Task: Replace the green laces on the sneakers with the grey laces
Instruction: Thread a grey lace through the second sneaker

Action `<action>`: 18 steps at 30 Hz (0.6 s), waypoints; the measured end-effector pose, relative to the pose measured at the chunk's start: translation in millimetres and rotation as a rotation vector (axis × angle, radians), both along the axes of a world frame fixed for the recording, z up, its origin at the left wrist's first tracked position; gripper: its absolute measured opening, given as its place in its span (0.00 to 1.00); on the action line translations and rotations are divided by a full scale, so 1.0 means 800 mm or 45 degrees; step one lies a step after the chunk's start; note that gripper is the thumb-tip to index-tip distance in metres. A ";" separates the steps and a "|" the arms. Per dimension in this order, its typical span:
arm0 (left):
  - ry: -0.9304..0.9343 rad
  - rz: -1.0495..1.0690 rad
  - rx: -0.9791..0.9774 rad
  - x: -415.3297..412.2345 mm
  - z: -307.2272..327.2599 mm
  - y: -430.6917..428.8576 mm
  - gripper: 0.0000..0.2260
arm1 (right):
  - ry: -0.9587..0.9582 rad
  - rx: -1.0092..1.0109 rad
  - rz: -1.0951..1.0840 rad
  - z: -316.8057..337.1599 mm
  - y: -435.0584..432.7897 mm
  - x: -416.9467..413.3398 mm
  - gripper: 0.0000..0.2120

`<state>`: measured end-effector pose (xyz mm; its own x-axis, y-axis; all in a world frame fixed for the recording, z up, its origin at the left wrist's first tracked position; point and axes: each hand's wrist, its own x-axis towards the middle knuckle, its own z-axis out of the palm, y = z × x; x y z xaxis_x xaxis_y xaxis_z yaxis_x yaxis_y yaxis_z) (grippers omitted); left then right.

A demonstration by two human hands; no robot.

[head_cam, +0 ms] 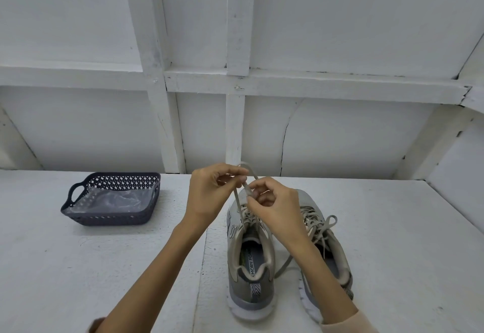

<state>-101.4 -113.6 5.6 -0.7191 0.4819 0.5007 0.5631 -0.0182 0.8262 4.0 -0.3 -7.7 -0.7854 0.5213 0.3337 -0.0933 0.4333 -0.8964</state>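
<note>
Two grey sneakers stand side by side on the white table, heels toward me. The left sneaker (250,262) carries a grey lace (237,199) that rises from its eyelets to my hands. My left hand (209,196) pinches a loop of this lace above the toe. My right hand (272,207) pinches the lace just beside it, fingers curled. The right sneaker (332,251) is partly hidden behind my right forearm; its grey lace (324,225) is tied in a bow, with an end trailing between the shoes. No green lace shows.
A dark plastic basket (78,212) with a clear plastic bag inside sits at the left of the white table (104,267). A white panelled wall (235,71) stands right behind the table.
</note>
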 end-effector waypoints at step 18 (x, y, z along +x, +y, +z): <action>-0.584 0.143 0.064 -0.008 -0.043 -0.031 0.06 | 0.292 -1.277 0.166 -0.010 0.036 0.046 0.08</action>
<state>-107.6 -138.7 -29.0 -0.9179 0.3715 0.1398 0.1409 -0.0244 0.9897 40.8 28.7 -15.9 -0.8280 0.5578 -0.0583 -0.2999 -0.5282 -0.7944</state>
